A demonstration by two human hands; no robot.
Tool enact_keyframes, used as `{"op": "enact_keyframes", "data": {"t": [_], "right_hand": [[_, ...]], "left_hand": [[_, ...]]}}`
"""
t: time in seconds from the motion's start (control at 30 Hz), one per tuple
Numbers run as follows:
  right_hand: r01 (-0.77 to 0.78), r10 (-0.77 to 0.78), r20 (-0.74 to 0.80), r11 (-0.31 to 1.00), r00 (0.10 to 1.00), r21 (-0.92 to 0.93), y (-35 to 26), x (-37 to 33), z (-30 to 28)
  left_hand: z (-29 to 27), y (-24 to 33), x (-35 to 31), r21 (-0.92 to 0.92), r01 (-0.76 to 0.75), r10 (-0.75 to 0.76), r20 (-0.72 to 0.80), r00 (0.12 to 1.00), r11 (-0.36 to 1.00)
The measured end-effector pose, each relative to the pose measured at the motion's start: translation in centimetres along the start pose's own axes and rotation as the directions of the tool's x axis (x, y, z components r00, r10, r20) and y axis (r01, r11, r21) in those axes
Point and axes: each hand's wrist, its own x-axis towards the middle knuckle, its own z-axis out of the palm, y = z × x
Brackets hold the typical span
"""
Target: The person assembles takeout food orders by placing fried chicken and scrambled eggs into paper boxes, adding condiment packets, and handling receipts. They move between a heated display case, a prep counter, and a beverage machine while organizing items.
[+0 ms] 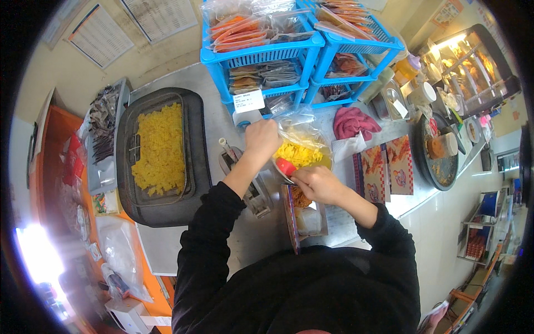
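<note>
We've got both hands at the yellow food (305, 152), which sits in a bowl (332, 160) with a clear plastic bag (300, 131) at it, mid-counter, just in front of the blue racks (261, 54). Right hand (319, 185) is closed on a red utensil (286, 166), its red part against the near left of the food. Left hand (263, 140) has fingers curled at the bag's left side; we can't tell whether it grips the plastic. Just below the right hand we see an open box (293, 225) with brown food (301, 197) in it. Left of the arms: black pan (198, 167) with yellow grains (160, 147). Right side: pink cloth (354, 122) near the bowl, printed boxes (398, 167) beyond the right hand, then a round black pan (443, 179).
</note>
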Motion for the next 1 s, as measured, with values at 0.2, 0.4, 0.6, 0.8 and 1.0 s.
{"op": "enact_keyframes", "data": {"t": [0.2,0.4,0.6,0.8,1.0], "right_hand": [[-0.495,0.503,0.23,0.49,0.833,0.718,3.9,-0.7,-0.3],[-0.246,0.45,-0.162,0.714,0.878,0.655,3.8,-2.9,-0.3],[-0.296,0.727,0.022,0.252,0.687,0.921,2.7,-6.7,-2.1],[-0.215,0.715,-0.049,0.274,0.697,0.938,-0.3,-12.1,-3.4],[-0.261,0.727,0.036,0.199,0.686,0.945,-1.3,-17.1,0.2]], "left_hand": [[0.1,-0.6,0.5,-0.004,-0.067,0.067,0.002,0.998,0.998],[3.8,-4.1,0.7,0.005,-0.153,0.152,-0.107,0.983,0.988],[-3.2,-1.1,-3.3,0.013,-0.018,0.02,-0.173,0.985,1.0],[-5.2,5.0,-16.5,-0.067,0.1,-0.111,-0.194,0.975,0.993],[0.9,6.2,-26.7,-0.168,0.17,-0.174,-0.013,0.985,0.971]]}}
